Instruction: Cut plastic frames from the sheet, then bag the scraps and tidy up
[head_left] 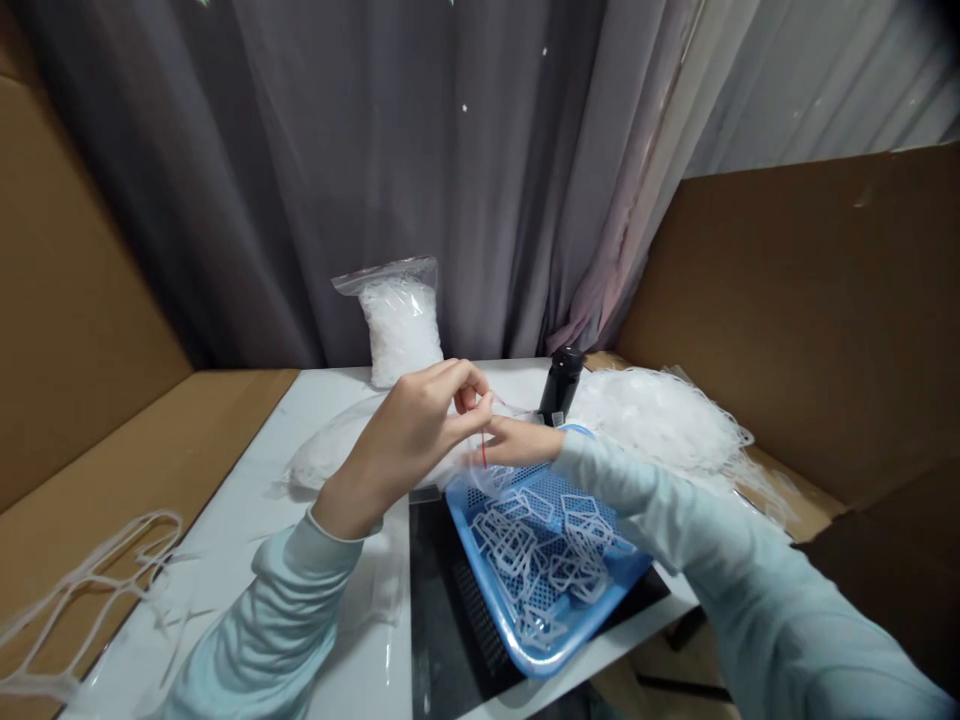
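My left hand (pixel 424 420) is raised at the middle of the table, thumb and fingertips pinched together. From the pinch hangs a short red line (pixel 484 450), which looks like the coloured edge of a clear plastic bag (pixel 495 478). Just behind and below it, my right hand (pixel 521 440) reaches leftward at the bag, fingers stretched out and partly hidden by my left hand. Under my right forearm stands a blue mesh basket (pixel 529 655), holding many loose white plastic frames (pixel 517 540) of angular outline.
A filled zip bag (pixel 403 325) stands at the back, with another white-filled bag (pixel 330 450) lying before it. A black bottle (pixel 561 385) and a heap of white pieces (pixel 652 415) are at right. Cardboard walls (pixel 810 300) flank the table; white strands (pixel 97 590) lie left.
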